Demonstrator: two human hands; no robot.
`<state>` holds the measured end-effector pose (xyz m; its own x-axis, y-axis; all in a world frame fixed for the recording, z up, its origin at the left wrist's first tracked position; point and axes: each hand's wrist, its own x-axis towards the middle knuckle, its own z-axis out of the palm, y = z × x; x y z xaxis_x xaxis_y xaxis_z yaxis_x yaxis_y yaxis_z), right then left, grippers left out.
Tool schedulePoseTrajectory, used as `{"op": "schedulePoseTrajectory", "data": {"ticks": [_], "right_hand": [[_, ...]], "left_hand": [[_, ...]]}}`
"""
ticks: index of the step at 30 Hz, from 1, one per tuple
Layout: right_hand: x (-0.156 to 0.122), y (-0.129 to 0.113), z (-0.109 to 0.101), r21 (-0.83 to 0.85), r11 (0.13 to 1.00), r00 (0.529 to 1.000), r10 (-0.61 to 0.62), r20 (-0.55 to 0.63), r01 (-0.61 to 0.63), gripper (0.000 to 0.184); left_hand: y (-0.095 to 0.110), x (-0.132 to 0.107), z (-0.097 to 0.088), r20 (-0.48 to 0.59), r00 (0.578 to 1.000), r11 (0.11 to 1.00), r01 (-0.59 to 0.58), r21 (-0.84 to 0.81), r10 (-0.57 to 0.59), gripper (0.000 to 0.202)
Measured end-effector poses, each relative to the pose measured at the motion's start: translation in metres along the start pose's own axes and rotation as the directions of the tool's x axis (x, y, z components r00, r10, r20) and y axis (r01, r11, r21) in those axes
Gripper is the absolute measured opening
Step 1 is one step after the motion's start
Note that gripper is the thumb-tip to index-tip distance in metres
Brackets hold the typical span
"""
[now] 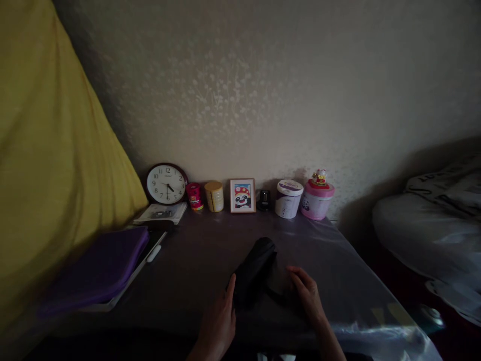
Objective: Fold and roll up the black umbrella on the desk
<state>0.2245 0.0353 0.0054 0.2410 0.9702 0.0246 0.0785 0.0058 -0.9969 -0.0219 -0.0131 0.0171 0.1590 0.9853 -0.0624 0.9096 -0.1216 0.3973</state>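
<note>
A black folded umbrella (255, 268) lies slanted over the table, its far end tilted up to the right. My left hand (221, 318) grips its near left side, with the thumb or a finger along the edge; the fingers underneath are hidden. To the right, my right hand (305, 291) has its fingertips pinched together, a short way from the umbrella. A dark strap or flap (277, 297) reaches from the umbrella towards that hand. In the dim light I cannot make out what the right fingertips hold.
Along the wall stand a round clock (167, 184), a pink can (195, 196), a yellow tin (214, 196), a framed panda picture (242, 196) and two tubs (288, 200). A purple case (97, 268) lies left, beside a yellow curtain (56, 150). The table (361, 281) has a glossy cover.
</note>
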Motion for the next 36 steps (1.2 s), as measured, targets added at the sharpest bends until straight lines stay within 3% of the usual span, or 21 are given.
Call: {"op": "schedulePoseTrajectory", "data": {"ticks": [5,13,18,20,22,24,26,28,31,33,36], "right_hand": [[-0.001,-0.002,-0.001,-0.002,0.999,0.998,-0.040,-0.044,0.040,0.043],[-0.003,-0.003,-0.002,-0.013,0.997,0.995,-0.077,-0.067,0.076,0.043],[-0.003,-0.002,-0.003,-0.010,0.995,0.993,-0.099,-0.063,0.098,0.044],[-0.002,-0.001,-0.003,-0.014,0.993,0.992,-0.114,-0.063,0.113,0.043],[-0.001,0.001,-0.003,-0.015,0.992,0.991,-0.123,-0.053,0.122,0.042],[0.000,0.002,-0.003,-0.008,0.993,0.993,-0.114,-0.037,0.114,0.043],[0.000,0.003,-0.002,-0.014,0.995,0.994,-0.101,-0.030,0.101,0.044],[0.000,0.002,-0.002,-0.041,0.994,0.994,-0.100,-0.040,0.098,0.045],[-0.001,-0.002,-0.003,-0.081,0.990,0.991,-0.120,-0.061,0.115,0.044],[-0.002,-0.004,-0.003,-0.077,0.989,0.989,-0.134,-0.060,0.129,0.041],[-0.002,-0.004,-0.004,-0.045,0.993,0.993,-0.113,-0.037,0.111,0.039]], "left_hand": [[0.001,0.001,0.001,0.003,1.000,0.999,0.007,-0.051,-0.007,0.070],[0.008,-0.001,0.000,0.007,1.000,1.000,0.017,-0.002,-0.017,0.066],[0.000,0.005,0.000,-0.038,0.999,0.974,-0.009,-0.227,0.001,0.065],[-0.004,0.009,-0.005,0.024,0.999,0.908,0.041,-0.418,-0.034,0.063],[-0.007,0.012,-0.013,0.179,0.980,0.801,0.173,-0.573,-0.083,0.059],[-0.011,0.013,-0.021,0.305,0.945,0.721,0.293,-0.628,-0.118,0.054],[-0.015,0.014,-0.027,0.343,0.927,0.702,0.345,-0.623,-0.152,0.056],[-0.017,0.013,-0.029,0.308,0.933,0.723,0.341,-0.601,-0.184,0.066],[-0.016,0.012,-0.025,0.112,0.980,0.851,0.200,-0.485,-0.166,0.082],[-0.013,0.012,-0.020,0.022,0.992,0.924,0.126,-0.361,-0.127,0.083],[-0.009,0.015,-0.020,0.035,0.991,0.933,0.131,-0.335,-0.126,0.080]]}}
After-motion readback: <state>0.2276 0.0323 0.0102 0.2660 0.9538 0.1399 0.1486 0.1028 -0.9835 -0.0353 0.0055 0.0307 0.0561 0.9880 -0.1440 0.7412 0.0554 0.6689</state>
